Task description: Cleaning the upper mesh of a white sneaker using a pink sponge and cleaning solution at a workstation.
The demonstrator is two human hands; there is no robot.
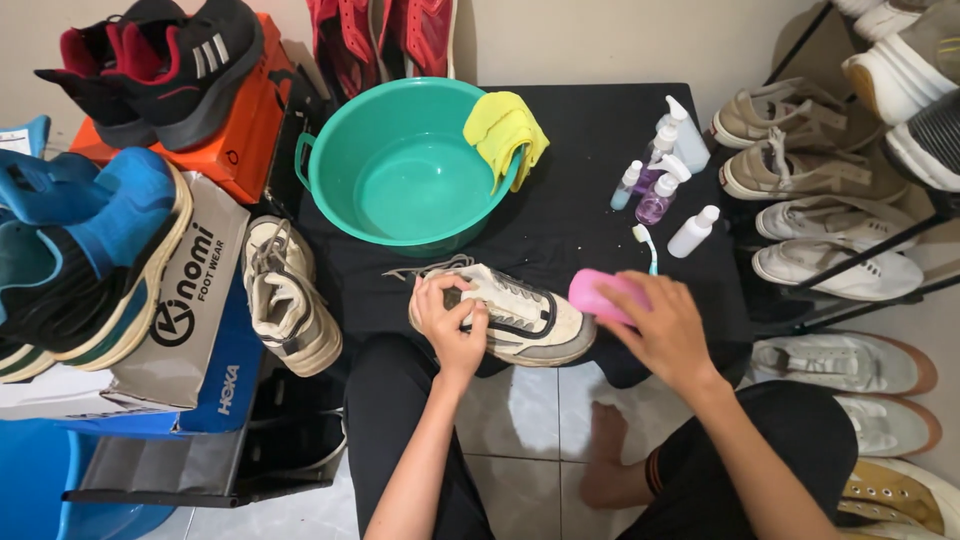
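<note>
Pink brush (598,295) half under hands.

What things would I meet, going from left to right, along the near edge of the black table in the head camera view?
Left hand → white sneaker → pink brush → right hand.

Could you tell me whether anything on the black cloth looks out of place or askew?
Only small things: a white toothbrush with a blue handle lies loose among upright plastic bottles, and a yellow cloth hangs over the teal basin's rim. Nothing looks spilled.
</note>
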